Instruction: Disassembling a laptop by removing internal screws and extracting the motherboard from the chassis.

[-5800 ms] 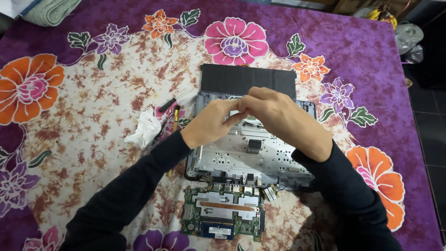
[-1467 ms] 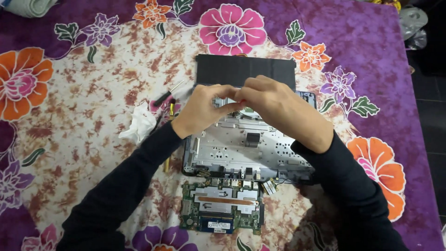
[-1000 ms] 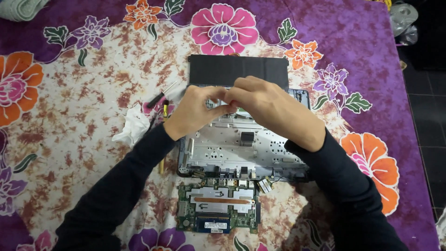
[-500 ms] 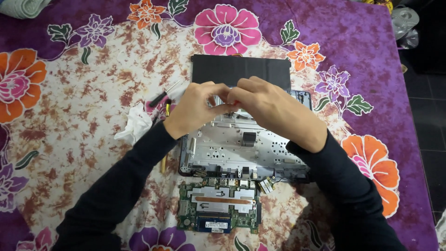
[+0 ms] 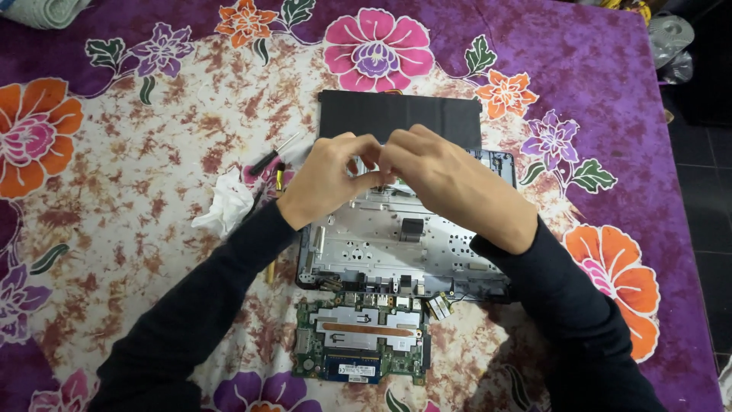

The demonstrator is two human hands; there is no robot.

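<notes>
Left hand (image 5: 329, 177) and right hand (image 5: 446, 179) meet fingertip to fingertip over the far edge of the opened laptop shell (image 5: 396, 248), fingers curled; what they pinch cannot be told. Black panel (image 5: 400, 114) just beyond. Green circuit board (image 5: 360, 351) nearer. Screwdriver (image 5: 273, 156) and crumpled tissue (image 5: 225, 202) to the left, on flowered cloth (image 5: 114, 191).

A flowered cloth (image 5: 114, 175) in purple, cream and orange covers the whole surface. At the centre of the frame lies an opened laptop shell (image 5: 396, 252), silver inside, with a flat black panel (image 5: 396, 114) touching its upper edge. Just below the shell lies a green circuit board (image 5: 358, 347). Left of centre sit a crumpled white tissue (image 5: 225, 206) and a black-handled screwdriver (image 5: 273, 156). A rolled pale towel (image 5: 46, 11) lies in the upper left corner.
</notes>
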